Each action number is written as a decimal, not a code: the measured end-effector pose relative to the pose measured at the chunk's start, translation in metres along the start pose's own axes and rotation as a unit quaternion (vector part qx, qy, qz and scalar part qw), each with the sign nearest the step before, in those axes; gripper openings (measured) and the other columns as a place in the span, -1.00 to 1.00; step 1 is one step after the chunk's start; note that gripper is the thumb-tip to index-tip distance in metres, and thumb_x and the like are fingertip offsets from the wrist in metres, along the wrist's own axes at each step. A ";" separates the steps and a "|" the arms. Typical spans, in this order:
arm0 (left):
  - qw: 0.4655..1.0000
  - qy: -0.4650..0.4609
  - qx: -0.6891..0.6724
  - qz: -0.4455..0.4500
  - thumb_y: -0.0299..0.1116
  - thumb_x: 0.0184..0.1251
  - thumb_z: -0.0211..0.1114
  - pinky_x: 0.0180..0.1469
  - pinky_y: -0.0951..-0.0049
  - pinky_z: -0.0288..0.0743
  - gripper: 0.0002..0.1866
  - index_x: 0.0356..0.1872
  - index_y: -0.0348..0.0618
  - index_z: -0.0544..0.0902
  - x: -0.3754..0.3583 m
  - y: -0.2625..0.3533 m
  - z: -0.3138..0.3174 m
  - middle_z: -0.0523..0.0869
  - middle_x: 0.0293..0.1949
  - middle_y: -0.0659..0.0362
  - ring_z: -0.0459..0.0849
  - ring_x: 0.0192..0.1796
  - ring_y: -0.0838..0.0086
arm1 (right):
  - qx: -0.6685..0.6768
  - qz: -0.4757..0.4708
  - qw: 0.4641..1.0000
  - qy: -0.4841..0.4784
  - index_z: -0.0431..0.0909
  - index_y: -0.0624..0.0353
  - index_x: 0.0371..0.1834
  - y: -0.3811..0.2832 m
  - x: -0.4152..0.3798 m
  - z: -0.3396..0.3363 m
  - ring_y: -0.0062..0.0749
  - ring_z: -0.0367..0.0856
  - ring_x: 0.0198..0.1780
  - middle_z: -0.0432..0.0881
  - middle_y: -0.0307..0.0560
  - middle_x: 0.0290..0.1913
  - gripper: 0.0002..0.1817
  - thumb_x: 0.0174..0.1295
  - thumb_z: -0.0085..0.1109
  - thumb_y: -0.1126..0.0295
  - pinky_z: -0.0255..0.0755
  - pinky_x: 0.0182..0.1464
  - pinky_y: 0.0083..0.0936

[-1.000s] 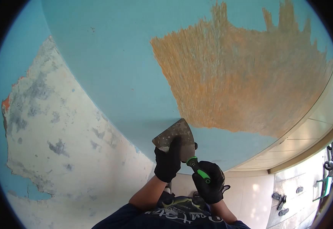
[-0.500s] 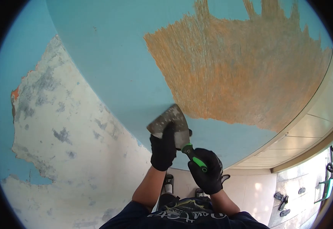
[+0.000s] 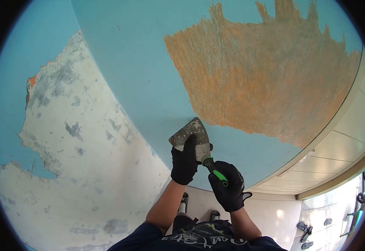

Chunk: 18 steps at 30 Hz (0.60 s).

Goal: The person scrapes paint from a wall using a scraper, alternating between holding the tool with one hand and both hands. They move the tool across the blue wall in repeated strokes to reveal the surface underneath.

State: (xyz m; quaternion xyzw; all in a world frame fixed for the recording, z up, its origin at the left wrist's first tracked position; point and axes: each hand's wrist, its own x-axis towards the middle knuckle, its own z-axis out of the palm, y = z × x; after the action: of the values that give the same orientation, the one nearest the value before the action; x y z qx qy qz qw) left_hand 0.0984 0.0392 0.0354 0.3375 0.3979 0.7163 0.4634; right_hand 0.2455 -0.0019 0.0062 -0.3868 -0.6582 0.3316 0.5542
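A wide paint scraper (image 3: 191, 134) with a worn, paint-spotted metal blade and a black and green handle is held in front of the blue wall (image 3: 140, 83). My right hand (image 3: 227, 188), in a black glove, is wrapped around the handle. My left hand (image 3: 183, 165), gloved too, grips the blade's lower part with one digit lying along its face; its other fingers are hidden behind. The blade's far corner overlaps the lower-left tip of a scraped brown patch (image 3: 257, 79) with ragged edges.
To the left, beyond a wall corner, a whitish stretch of bare wall (image 3: 90, 138) shows grey stains and peeling blue paint. A ledge (image 3: 333, 150) runs along the wall's right side. Sandals (image 3: 304, 232) lie on the floor at lower right, near parked vehicles (image 3: 363, 196).
The view has shifted slightly, with the left wall sliding right and upward. Both hands and the scraper appear a little further right, their hold unchanged.
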 end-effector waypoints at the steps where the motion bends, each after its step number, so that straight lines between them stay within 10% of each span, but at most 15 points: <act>1: 1.000 0.002 0.003 -0.003 -0.13 0.50 0.11 -0.39 0.38 0.63 -0.64 -0.02 -0.27 0.52 -0.001 -0.004 -0.002 0.70 -0.35 0.02 0.74 -0.37 0.33 | -0.002 -0.011 1.000 0.009 0.62 0.14 -0.07 0.000 -0.002 0.000 -0.19 0.74 -0.20 0.71 -0.02 -0.21 -0.67 0.07 0.42 0.46 0.56 -0.17 -0.37; 18: 0.999 0.020 -0.007 -0.033 -0.20 0.49 0.14 -0.41 0.37 0.65 -0.68 0.01 -0.28 0.52 0.012 -0.001 -0.005 0.69 -0.37 0.03 0.75 -0.38 0.30 | -0.031 0.008 0.999 -0.004 0.58 0.20 -0.06 -0.001 0.004 0.006 -0.23 0.69 -0.17 0.69 0.04 -0.16 -0.64 0.03 0.41 0.50 0.53 -0.10 -0.35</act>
State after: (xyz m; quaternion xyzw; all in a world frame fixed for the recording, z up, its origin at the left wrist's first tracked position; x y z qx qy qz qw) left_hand 0.0904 0.0493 0.0338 0.3066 0.4134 0.7101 0.4804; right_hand 0.2387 0.0009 0.0080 -0.4079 -0.6668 0.3173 0.5369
